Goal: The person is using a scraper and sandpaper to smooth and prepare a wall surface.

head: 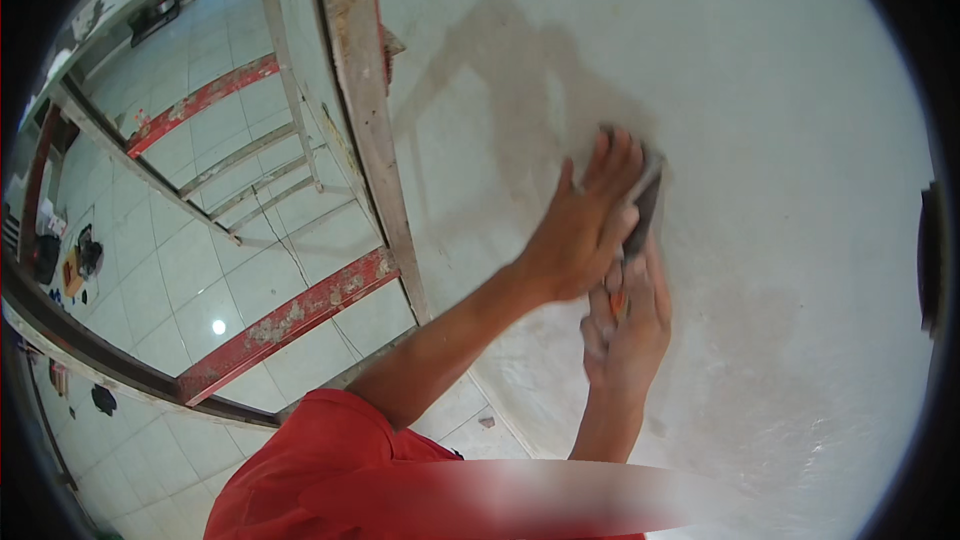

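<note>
A flat scraper with a dark metal blade (646, 217) lies against a pale plastered wall (750, 127). My right hand (630, 322) grips its handle from below, and a spot of orange shows between the fingers. Higher up, my left hand (592, 232) is laid over the blade end, its back towards me. Its fingers reach past the far edge, the thumb bends along the near side and the little finger sticks out to the left. The hands hide much of the tool. Both hands cast a shadow on the wall, which has damp-looking darker patches.
Left of me stands a metal scaffold frame (367, 90) with worn red crossbars (292, 326), close to my left arm. White floor tiles (217, 277) lie below, with a thin cable (289, 247) across them. Tools and bags (86, 251) sit far left. A dark object (930, 262) is at the right edge.
</note>
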### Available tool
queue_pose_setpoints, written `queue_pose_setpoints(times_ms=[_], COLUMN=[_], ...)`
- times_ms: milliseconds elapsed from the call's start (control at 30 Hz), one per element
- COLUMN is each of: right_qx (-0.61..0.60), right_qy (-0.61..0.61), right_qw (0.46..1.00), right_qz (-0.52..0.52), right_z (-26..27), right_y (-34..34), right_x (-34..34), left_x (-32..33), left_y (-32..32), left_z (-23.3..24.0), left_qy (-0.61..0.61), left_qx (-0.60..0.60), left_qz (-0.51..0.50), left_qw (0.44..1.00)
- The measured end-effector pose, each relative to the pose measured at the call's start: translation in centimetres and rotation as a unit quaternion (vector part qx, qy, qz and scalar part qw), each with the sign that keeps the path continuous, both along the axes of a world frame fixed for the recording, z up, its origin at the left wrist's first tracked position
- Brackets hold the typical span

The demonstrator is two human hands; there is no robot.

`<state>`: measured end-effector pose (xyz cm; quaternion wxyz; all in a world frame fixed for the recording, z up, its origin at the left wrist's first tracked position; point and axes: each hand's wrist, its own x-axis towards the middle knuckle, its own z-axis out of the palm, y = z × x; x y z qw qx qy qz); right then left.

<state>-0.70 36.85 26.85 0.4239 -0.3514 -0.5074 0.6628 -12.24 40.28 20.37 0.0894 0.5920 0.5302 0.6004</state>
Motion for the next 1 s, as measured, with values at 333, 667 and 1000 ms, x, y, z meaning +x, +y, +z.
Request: queue_pose_setpoints(times_ms=[333, 667, 1000], right_qx=[0.001, 0.06, 0.004], right_qy=[0.024, -0.033, -0.137], right_qw=[1.0, 0.99, 0.99], right_qz=[0.016, 0.12, 0.019], right_z=[0.0, 6.1, -5.8], right_y=[0.5, 8.1, 0.0], right_x=[-1.6, -10.6, 0.5], left_x=[-1.7, -9.9, 1.6], left_y=[0.6, 5.6, 0.2], left_z=[0.9, 4.9, -8.7], left_qy=[-0.018, -0.129, -0.122], left_qx=[0.046, 0.101, -0.061], left_qz=[0.039, 0.105, 0.026], left_qw=[0.998, 0.981, 0.99])
